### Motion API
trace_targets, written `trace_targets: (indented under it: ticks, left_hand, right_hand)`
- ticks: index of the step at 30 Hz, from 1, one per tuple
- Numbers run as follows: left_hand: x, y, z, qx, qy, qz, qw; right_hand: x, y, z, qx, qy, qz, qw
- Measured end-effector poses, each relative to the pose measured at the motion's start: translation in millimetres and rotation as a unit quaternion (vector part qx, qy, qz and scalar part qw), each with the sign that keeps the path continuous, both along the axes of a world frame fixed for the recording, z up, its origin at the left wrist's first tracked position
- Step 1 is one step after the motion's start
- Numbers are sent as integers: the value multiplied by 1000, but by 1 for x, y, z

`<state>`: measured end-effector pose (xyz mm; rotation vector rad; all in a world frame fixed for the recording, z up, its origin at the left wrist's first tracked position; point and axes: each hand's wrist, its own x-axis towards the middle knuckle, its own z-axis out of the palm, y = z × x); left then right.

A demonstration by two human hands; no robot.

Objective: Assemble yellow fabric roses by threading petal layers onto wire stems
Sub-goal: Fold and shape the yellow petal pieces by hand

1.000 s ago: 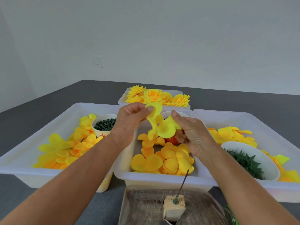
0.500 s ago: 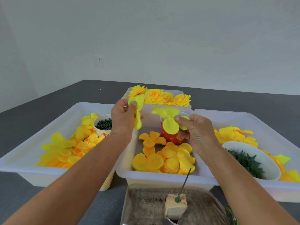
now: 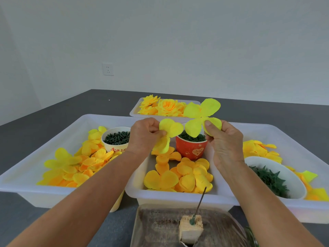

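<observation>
At the centre of the frame the left hand [image 3: 145, 135] pinches one yellow petal layer [image 3: 168, 132] between curled fingers, and the right hand [image 3: 225, 139] pinches a second, four-lobed petal layer [image 3: 202, 116] by one lobe. This looks like the separating step. Next, a layer's centre hole must meet the tip of the wire stem [image 3: 200, 202], standing in the foam block [image 3: 190, 228] at lower centre.

A four-lobed yellow petal layer [image 3: 202, 117] stands spread open, held up above the red cup. A second, partly folded petal layer [image 3: 168, 133] hangs just to its left. The thin wire stem [image 3: 200, 202] leans up from a foam block [image 3: 190, 228] below them, bare.
</observation>
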<state>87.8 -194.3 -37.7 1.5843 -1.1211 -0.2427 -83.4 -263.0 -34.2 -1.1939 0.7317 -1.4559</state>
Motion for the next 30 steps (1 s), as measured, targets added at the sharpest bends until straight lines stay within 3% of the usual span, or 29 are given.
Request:
trace_targets:
  ticks: [7, 12, 15, 18, 22, 25, 28, 30]
  left_hand:
    - [-5, 3, -2, 57, -24, -59, 996]
    - [-8, 4, -2, 148, -43, -130, 979]
    - [-8, 4, -1, 171, -36, -163, 971]
    - [-7, 5, -1, 163, -57, -175, 969]
    - [-6, 4, 1, 191, -14, -177, 965]
    - [-4, 2, 1, 204, 16, -163, 965]
    - [-1, 1, -1, 184, 5, -147, 972]
    - [-3, 1, -3, 178, -52, -147, 972]
  right_hand:
    - [4, 2, -1, 11, 12, 133, 991]
    - [0, 1, 4, 49, -47, 246, 967]
    - [1, 4, 3, 89, 98, 272, 953]
    - [2, 6, -1, 136, 254, 275, 917]
    - [-1, 3, -5, 118, 335, 211, 911]
    - [0, 4, -8, 60, 429, 190, 881]
    - [1, 3, -11, 16, 499, 182, 847]
    - [1, 2, -14, -14, 521, 175, 835]
